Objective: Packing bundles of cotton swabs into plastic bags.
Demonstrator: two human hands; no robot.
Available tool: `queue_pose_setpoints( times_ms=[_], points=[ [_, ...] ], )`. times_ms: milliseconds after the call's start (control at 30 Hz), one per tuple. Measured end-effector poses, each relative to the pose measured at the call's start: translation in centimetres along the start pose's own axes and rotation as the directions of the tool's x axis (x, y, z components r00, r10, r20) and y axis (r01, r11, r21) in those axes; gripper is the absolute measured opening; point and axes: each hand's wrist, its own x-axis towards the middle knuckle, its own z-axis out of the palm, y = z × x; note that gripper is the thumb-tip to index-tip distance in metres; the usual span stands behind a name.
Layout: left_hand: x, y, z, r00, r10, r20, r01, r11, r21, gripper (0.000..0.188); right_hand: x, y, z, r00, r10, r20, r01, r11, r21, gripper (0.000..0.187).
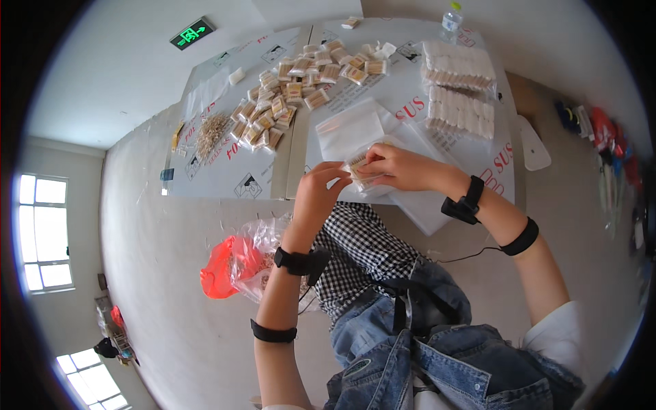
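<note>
Near the table's front edge, a small clear bag of thin pale sticks (357,162) is held between my two hands. My left hand (320,191) pinches the bag's left edge between thumb and fingers. From the right, my right hand (402,168) closes its fingers on the bag, covering part of it. Just beyond them lie flat clear plastic bags (350,128), with more sheets (425,205) reaching over the front edge.
A heap of small packets of sticks (294,90) covers the table's far middle, beside loose sticks (212,135). Stacked white bundles in clear wrap (459,113) lie at right, near a water bottle (451,24). Below the table's edge is a red and clear plastic bag (236,263).
</note>
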Motion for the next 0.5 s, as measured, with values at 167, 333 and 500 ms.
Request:
queue_pose_setpoints(
  times_ms=[167, 333, 500],
  points=[
    [0.0, -0.4, 0.5, 1.000, -0.005, -0.017, 0.003, 0.991, -0.135, 0.015, 0.1, -0.5, -0.2, 0.998, 0.051, 0.031, -0.051, 0.999, -0.012, 0.040],
    [0.0, -0.8, 0.7, 0.998, -0.059, -0.027, 0.053, 0.980, -0.192, 0.015, 0.0, -1.1, -1.4, 0.999, 0.040, 0.015, -0.040, 0.999, 0.006, 0.028],
    [0.0, -0.7, 1.1, 0.993, 0.014, -0.121, -0.027, 0.993, -0.111, 0.014, 0.2, -2.0, -2.4, 0.982, 0.185, -0.041, -0.190, 0.970, -0.154, 0.016]
  ],
)
